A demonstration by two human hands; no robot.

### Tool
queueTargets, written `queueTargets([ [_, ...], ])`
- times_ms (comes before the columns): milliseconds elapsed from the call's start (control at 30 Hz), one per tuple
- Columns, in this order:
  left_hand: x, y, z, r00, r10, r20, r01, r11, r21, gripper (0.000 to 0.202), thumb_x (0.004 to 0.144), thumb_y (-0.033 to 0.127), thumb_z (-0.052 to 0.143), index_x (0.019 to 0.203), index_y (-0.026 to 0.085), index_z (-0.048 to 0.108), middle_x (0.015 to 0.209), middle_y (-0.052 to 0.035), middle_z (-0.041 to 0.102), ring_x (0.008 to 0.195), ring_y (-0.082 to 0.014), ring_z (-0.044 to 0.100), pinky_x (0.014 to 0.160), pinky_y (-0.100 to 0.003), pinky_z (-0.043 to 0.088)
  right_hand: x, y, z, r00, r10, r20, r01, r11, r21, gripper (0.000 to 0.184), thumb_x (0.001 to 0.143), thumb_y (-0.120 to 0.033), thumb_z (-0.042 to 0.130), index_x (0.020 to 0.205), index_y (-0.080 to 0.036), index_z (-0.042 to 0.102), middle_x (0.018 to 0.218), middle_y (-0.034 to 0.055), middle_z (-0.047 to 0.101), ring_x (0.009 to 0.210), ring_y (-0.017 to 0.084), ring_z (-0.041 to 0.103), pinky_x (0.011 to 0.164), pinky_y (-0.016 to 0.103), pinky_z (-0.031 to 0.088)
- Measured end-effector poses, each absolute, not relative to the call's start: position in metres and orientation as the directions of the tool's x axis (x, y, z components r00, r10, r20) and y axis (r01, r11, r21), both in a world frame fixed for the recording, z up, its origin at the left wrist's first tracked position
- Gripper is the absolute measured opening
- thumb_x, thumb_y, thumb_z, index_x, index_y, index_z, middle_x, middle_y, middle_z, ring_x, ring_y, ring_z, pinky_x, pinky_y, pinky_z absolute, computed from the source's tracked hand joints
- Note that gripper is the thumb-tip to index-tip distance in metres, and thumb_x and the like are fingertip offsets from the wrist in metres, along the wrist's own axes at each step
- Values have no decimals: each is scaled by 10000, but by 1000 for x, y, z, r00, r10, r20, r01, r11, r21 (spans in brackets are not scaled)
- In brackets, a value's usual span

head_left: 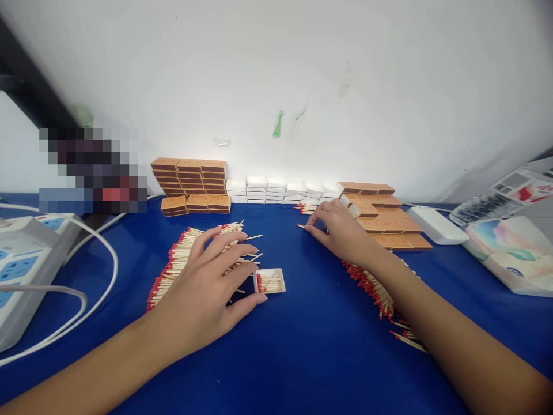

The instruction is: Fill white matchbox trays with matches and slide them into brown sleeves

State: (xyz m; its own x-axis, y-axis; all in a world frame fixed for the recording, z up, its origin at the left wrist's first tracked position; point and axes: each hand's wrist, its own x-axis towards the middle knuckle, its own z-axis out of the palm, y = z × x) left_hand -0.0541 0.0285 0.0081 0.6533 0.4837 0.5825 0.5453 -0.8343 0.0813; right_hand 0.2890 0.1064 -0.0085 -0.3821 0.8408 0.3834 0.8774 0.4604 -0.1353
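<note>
My left hand (211, 282) lies flat with fingers spread over a pile of red-tipped matches (181, 259) on the blue table. Its thumb touches a small white matchbox tray (270, 281) that holds a few matches. My right hand (339, 230) reaches toward the back, fingers curled, pinching a match by its fingertips near a small heap of matches (306, 208). A second long pile of matches (375, 291) lies under my right forearm.
Orange matchbox sleeves (190, 181) are stacked at the back left, white inner trays (276, 190) in the middle, more orange sleeves (384, 222) at the right. A power strip with cables (26, 259) sits at left. A white box (436, 225) and packets (510, 248) lie at right.
</note>
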Motion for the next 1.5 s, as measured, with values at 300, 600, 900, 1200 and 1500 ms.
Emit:
queueTargets([
  [300, -54, 29, 9, 649, 487, 585, 555, -828, 73, 212, 1058, 406, 741, 1160, 220, 758, 1317, -80, 793, 1404, -349, 639, 1261, -601, 379, 277, 87, 6, -444, 781, 439, 838, 536, -105, 140, 1066, -276, 645, 959, -215, 710, 994, 120, 711, 1022, 327, 598, 948, 472, 490],
  [600, -53, 28, 9, 653, 487, 580, 551, -831, 78, 212, 1057, 397, 743, 1152, 209, 765, 1318, -87, 793, 1389, -360, 647, 1239, -622, 390, 293, 94, 1, -421, 859, 291, 866, 476, -151, 127, 1046, -325, 688, 1036, -231, 772, 1053, 128, 716, 1059, 339, 605, 958, 482, 491],
  [900, -54, 29, 9, 643, 504, 576, 567, -819, 83, 202, 1055, 403, 744, 1145, 223, 765, 1308, -80, 798, 1408, -360, 636, 1240, -623, 392, 276, 80, 11, -450, 832, 325, 834, 522, -181, 123, 1058, -253, 665, 948, -221, 711, 1020, 121, 718, 1042, 334, 603, 927, 481, 494],
  [1200, -54, 28, 10, 609, 555, 566, 624, -776, 88, 195, 1063, 403, 722, 1142, 229, 765, 1318, -78, 797, 1419, -368, 631, 1236, -625, 390, 211, 26, 26, -562, 714, 417, 681, 686, -256, 70, 1097, -185, 643, 1042, -224, 663, 1107, 97, 734, 1041, 278, 597, 937, 451, 499],
  [1500, -53, 28, 9, 627, 540, 562, 610, -789, 78, 179, 1051, 387, 738, 1133, 229, 760, 1304, -92, 794, 1414, -376, 636, 1240, -625, 394, 209, 27, 20, -611, 666, 428, 658, 728, -193, 108, 1105, -229, 645, 1054, -245, 739, 1148, 110, 775, 1079, 297, 622, 929, 479, 507],
])
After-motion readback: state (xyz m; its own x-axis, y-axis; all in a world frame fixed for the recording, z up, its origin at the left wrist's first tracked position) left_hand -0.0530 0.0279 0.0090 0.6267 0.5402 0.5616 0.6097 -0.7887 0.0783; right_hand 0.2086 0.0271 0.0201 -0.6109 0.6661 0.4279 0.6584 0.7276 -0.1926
